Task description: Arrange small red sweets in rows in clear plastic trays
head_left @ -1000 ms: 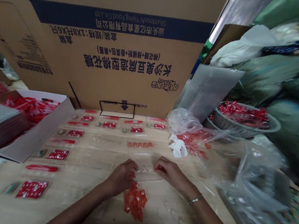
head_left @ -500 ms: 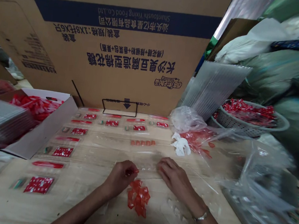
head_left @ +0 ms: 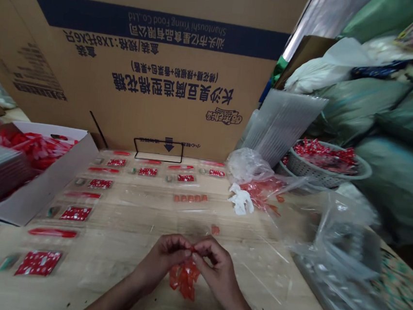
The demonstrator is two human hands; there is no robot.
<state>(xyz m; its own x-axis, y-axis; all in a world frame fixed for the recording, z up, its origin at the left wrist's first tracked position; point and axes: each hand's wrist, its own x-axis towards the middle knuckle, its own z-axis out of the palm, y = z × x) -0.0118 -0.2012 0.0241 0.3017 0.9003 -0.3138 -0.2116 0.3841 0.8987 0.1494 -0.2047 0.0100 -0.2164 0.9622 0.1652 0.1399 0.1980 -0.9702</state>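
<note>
At lower centre of the counter (head_left: 121,244), the left hand (head_left: 163,260) and right hand (head_left: 215,268) are together, their fingertips (head_left: 185,245) meeting on a small red piece (head_left: 192,247). Directly below lies a loose pile of orange-red pieces (head_left: 184,279); a single piece (head_left: 215,230) sits apart, just above the right hand.

Laid out: red packets (head_left: 75,213) and red strips (head_left: 52,232) in spaced rows across the upper and left counter, plus a short line of small orange pieces (head_left: 190,199) at upper centre. Unplaced: the pile under the hands.

Far left, an open cardboard box (head_left: 43,183) holds more red strips (head_left: 35,146). Upper right, a perforated basket (head_left: 358,174) carries a heap of red packets (head_left: 323,155). Right, a clear plastic bag (head_left: 336,245) lies crumpled.
</note>
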